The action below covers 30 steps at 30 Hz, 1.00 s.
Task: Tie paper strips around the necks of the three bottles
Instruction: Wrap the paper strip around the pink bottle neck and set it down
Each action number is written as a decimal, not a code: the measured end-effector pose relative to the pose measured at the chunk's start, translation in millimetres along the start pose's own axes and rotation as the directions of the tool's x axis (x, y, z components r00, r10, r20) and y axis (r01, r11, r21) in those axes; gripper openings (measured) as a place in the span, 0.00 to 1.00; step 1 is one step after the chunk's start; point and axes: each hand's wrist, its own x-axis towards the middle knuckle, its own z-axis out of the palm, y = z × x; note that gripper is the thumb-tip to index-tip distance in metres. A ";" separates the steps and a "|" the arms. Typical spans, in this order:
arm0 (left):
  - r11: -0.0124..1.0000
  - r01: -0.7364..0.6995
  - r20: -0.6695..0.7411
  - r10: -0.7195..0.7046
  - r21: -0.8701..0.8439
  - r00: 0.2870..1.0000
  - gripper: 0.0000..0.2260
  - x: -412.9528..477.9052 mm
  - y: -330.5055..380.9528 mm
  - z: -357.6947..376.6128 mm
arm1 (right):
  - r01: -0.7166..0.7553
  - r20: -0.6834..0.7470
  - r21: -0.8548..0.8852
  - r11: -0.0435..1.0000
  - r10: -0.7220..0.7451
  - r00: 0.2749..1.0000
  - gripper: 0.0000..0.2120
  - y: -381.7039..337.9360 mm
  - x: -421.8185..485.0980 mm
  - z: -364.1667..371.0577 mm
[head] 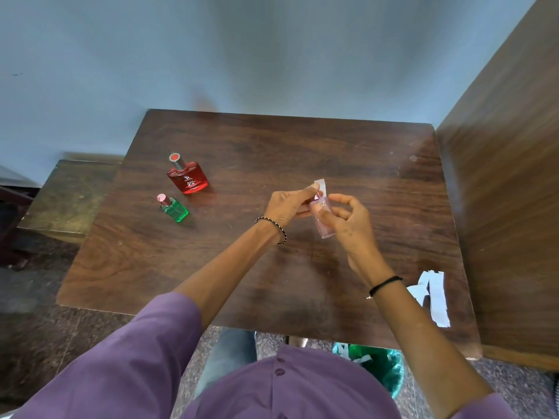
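Pink liquid fills the small bottle (323, 217) my right hand (352, 225) grips over the table (272, 146); my left hand (286, 205) pinches a white paper strip (320, 185) at its neck. Well apart, left, stand a red bottle (189, 178) and a green bottle (177, 210).

Pink bottle (325, 222) with white strip (321, 185) at neck; red bottle (189, 178), green bottle (177, 210) upright left.

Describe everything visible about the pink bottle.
The pink bottle is small, clear and slim, like glass, with pale pink liquid, a dark mark and a pink cap. It leans slightly near the middle of the table. The right hand grips its body; the left hand pinches a white paper strip at its neck.
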 end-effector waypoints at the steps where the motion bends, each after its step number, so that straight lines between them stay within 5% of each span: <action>1: 1.000 0.005 0.004 -0.005 -0.011 1.000 0.16 0.7 -0.8 -1.9 | -0.019 0.006 0.035 0.999 0.019 1.000 0.22 -0.7 1.2 0.2; 10: 1.000 0.004 -0.091 -0.006 -0.018 0.996 0.21 18.5 0.5 -22.4 | -0.036 0.095 -0.002 0.999 0.036 0.995 0.24 -0.8 25.2 3.7; 20: 0.983 -0.020 -0.142 0.047 0.184 0.989 0.07 82.1 -6.9 -66.9 | -0.024 0.139 -0.115 0.993 0.040 0.989 0.17 2.3 89.9 39.7; 30: 0.963 0.028 -0.172 0.019 0.267 0.985 0.19 148.9 -2.6 -97.4 | 0.033 0.101 -0.269 0.963 -0.005 0.995 0.16 -12.4 178.7 78.7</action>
